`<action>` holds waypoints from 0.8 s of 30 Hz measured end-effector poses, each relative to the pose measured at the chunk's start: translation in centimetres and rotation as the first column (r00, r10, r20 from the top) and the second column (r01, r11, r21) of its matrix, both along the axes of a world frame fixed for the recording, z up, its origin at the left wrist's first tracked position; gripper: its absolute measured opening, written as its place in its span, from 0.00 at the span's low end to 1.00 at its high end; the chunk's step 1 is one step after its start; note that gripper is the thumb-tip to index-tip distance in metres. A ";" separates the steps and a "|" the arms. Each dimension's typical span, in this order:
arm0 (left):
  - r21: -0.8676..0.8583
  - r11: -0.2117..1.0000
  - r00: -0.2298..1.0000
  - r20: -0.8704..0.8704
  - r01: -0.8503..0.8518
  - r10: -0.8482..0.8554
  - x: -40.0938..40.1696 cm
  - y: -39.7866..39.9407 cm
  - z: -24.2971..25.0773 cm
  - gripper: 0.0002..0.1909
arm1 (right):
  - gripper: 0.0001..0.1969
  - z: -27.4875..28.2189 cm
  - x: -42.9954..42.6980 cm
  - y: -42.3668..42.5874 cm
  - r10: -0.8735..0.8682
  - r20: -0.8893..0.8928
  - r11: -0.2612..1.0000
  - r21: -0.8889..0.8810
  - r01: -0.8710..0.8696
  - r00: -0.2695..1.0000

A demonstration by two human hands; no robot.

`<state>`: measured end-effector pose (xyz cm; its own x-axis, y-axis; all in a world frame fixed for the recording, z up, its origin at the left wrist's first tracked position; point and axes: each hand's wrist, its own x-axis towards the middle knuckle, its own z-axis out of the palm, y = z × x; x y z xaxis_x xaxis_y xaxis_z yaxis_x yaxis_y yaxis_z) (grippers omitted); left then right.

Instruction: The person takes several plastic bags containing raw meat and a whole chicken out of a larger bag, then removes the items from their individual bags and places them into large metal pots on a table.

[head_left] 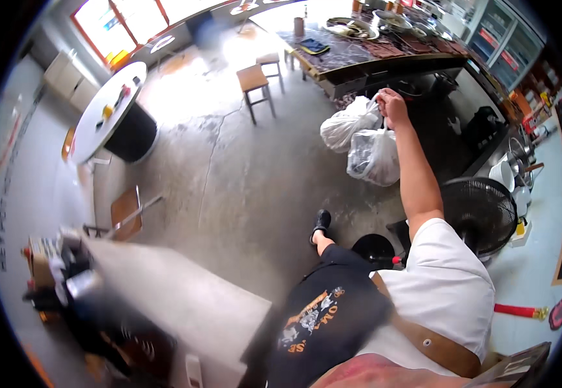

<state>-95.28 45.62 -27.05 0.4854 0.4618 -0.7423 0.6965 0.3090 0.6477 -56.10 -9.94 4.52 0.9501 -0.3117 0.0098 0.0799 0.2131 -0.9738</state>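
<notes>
My right hand [393,107] is closed around the gathered tops of the plastic bags, with my arm stretched out. One white plastic bag [346,127] bulges on the left and is opaque. Beside it hangs a more see-through plastic bag [374,157], with dark contents that I cannot make out. Both appear to hang above the concrete floor [242,194], near a counter's dark underside. My left hand is out of view. A black apron [329,310] with a printed design covers my front, and one black shoe [323,220] shows on the floor.
A black fan [479,216] stands close to my right. Ahead is a dark marble-patterned counter [344,56] bearing dishes. Wooden stools [252,80] stand on the floor. A white oval table [87,123], a folding chair [126,216] and a pale counter [179,286] are on the left.
</notes>
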 end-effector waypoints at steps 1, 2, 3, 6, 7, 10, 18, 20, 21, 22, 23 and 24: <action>-0.013 1.000 0.999 -0.028 -0.017 0.017 1.1 -0.9 1.5 0.17 | 0.09 3.3 1.5 -0.4 -0.005 -0.013 0.999 -0.031 0.005 1.000; -0.023 0.999 0.999 -0.032 -0.023 0.022 3.5 -2.2 1.5 0.17 | 0.09 3.4 3.4 -1.7 -0.027 0.018 0.997 -0.066 0.028 0.999; -0.031 0.999 0.999 -0.030 -0.036 0.035 6.2 -3.5 1.4 0.16 | 0.09 3.7 5.6 -3.2 -0.030 0.005 0.999 -0.032 0.030 1.000; 0.013 0.989 0.988 -0.048 -0.148 0.148 12.0 -4.3 2.7 0.16 | 0.09 3.2 12.8 -2.3 0.068 -0.019 0.997 0.036 -0.067 0.998; 0.005 0.990 0.988 -0.074 -0.138 0.138 14.2 -5.6 1.2 0.16 | 0.09 2.6 14.5 -4.5 0.065 -0.032 0.997 0.033 -0.064 0.997; 0.064 0.981 0.979 -0.078 -0.186 0.190 19.3 -7.4 0.6 0.16 | 0.10 3.4 20.6 -6.9 0.080 -0.005 0.997 -0.016 -0.080 0.997; 0.636 0.767 0.913 0.255 0.089 -0.317 56.9 -11.5 11.7 0.16 | 0.09 6.9 38.2 -14.4 0.166 0.016 0.984 -0.068 -0.165 0.986; 0.551 0.834 0.778 0.529 -0.011 -0.339 67.6 -14.2 15.9 0.14 | 0.09 7.6 42.4 -14.7 0.235 0.009 0.970 -0.073 -0.233 0.972; 0.696 0.716 0.787 0.410 0.057 -0.461 71.9 -16.0 17.5 0.13 | 0.09 7.4 43.6 -15.0 0.193 -0.030 0.977 -0.082 -0.195 0.981; 0.600 0.800 0.710 0.557 0.014 -0.431 76.3 -18.5 19.5 0.17 | 0.09 7.6 45.3 -15.7 0.162 -0.049 0.982 -0.093 -0.166 0.986; 0.589 0.807 0.679 0.575 0.044 -0.456 80.6 -20.7 20.9 0.17 | 0.09 7.5 46.8 -17.1 0.254 -0.093 0.957 -0.122 -0.264 0.963; 0.581 0.809 0.646 0.587 0.082 -0.487 84.6 -22.8 22.1 0.19 | 0.09 7.0 48.4 -18.2 0.251 -0.112 0.959 -0.110 -0.263 0.962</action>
